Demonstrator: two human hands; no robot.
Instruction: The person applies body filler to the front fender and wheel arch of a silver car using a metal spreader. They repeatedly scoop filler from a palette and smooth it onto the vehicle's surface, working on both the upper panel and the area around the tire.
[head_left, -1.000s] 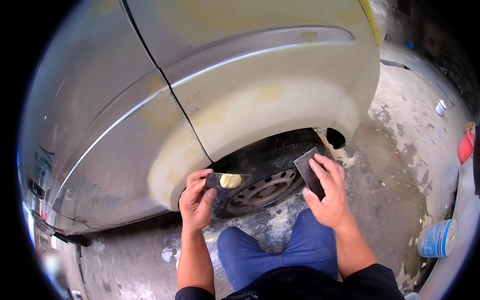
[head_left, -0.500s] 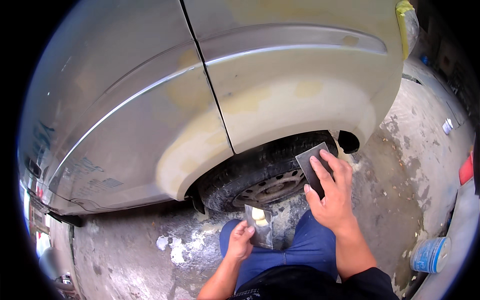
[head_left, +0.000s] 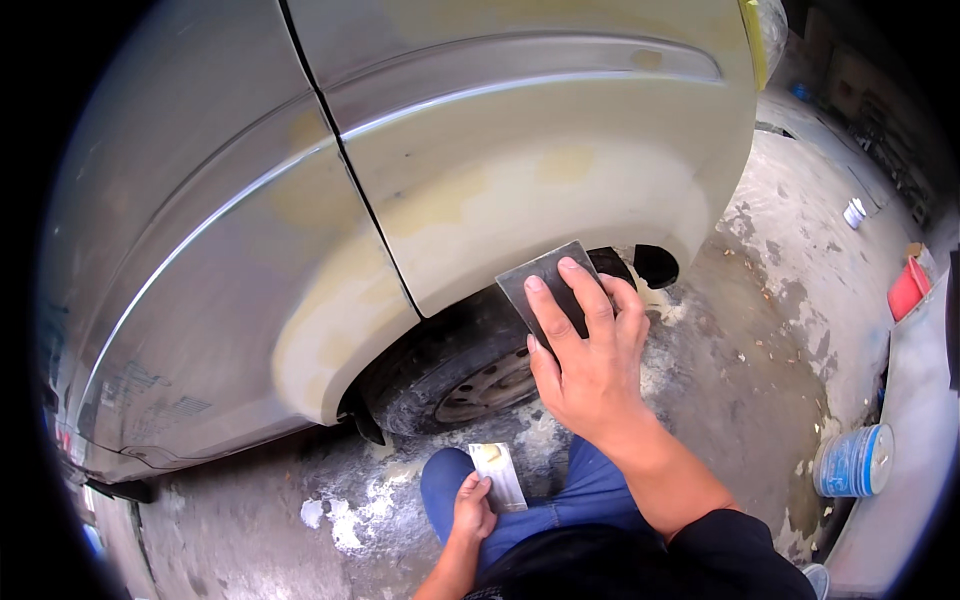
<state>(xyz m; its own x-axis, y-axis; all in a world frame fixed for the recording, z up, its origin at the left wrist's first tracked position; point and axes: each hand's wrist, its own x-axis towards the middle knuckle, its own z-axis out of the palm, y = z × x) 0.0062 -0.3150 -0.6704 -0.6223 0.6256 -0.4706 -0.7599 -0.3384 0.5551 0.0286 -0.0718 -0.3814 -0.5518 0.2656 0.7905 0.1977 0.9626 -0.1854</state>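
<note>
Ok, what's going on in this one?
A person crouches beside a car body with pale filler patches around the rear wheel arch. The right hand holds a flat grey spreader up at the arch edge, just above the tyre. The left hand rests by the knee, holding a small metal blade with a dab of yellowish filler on it. A blue bucket stands on the stained concrete floor.

A silver car body (head_left: 250,250) fills the upper left, its panels patched with dull yellowish filler around the wheel arch. A dark seam (head_left: 350,180) runs down between the door and the fender. Under the arch sits a black tyre (head_left: 420,400) on a steel wheel (head_left: 490,385). The concrete floor (head_left: 760,330) is stained and splashed white. At its right edge stands a blue-and-white bucket (head_left: 852,462); further back, a red container (head_left: 908,290) and a small white can (head_left: 853,212).
</note>
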